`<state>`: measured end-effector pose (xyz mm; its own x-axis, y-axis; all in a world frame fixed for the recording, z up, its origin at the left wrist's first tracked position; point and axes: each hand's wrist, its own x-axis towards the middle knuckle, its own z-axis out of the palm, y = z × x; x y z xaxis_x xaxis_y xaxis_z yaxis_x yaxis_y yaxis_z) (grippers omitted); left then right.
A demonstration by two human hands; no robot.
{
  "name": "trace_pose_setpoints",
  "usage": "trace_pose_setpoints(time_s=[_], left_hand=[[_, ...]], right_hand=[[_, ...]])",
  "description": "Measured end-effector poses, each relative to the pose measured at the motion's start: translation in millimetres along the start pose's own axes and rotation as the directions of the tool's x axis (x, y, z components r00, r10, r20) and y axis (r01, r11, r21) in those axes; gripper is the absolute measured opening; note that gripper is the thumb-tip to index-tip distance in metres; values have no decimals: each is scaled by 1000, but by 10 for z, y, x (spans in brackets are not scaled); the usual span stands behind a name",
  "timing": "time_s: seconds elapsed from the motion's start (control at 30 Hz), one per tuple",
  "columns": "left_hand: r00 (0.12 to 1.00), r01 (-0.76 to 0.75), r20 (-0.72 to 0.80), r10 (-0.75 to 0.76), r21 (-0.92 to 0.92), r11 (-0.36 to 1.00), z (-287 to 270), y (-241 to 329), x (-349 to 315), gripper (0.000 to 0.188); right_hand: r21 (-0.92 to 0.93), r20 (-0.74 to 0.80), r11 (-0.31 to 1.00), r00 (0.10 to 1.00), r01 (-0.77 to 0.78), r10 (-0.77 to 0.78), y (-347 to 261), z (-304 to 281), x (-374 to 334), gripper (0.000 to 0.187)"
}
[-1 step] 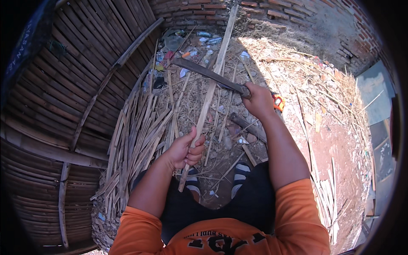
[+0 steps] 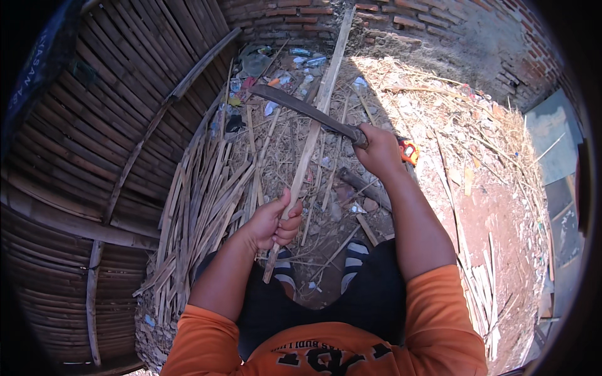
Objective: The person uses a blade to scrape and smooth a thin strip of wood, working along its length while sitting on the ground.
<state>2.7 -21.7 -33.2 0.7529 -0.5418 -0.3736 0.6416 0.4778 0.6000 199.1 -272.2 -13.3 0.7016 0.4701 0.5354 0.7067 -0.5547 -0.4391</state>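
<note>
My left hand (image 2: pixel 274 219) is closed around the lower part of a long, pale wooden strip (image 2: pixel 305 150). The strip slants up and away from me, its far end near the brick wall. In my right hand (image 2: pixel 379 149) is the handle of a machete (image 2: pixel 301 106) with a dark, slightly curved blade. That blade points left and lies across the strip, above my left hand; whether it touches the wood I cannot tell. Between my feet and the machete, a thick dark piece of wood (image 2: pixel 364 187) rests on the ground.
Many split strips (image 2: pixel 200 207) are heaped on my left beside a slatted bamboo wall (image 2: pixel 132 125). An orange and black tape measure (image 2: pixel 409 151) sits just beyond my right wrist. Litter and shavings cover the ground up to the brick wall (image 2: pixel 426 31). More strips (image 2: pixel 483 291) lie at right.
My right hand and the machete have shifted slightly to the left. The left hand and the strip stay nearly where they were.
</note>
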Motion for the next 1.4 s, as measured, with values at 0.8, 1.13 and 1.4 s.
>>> trace_pose_setpoints(time_s=[0.8,1.13,1.4], left_hand=[[999,-6,-40,5,-24,1000,-2,16,0,58],[992,-36,-118,39,26,999,-46,90,-3,55],[997,71,-32,-68,84,994,108,89,-201,56]], right_hand=[[28,54,999,998,26,-28,-61,136,9,21],[-31,147,999,989,32,-27,-217,196,-22,19],[115,-99,970,969,-215,226,118,22,47,20]])
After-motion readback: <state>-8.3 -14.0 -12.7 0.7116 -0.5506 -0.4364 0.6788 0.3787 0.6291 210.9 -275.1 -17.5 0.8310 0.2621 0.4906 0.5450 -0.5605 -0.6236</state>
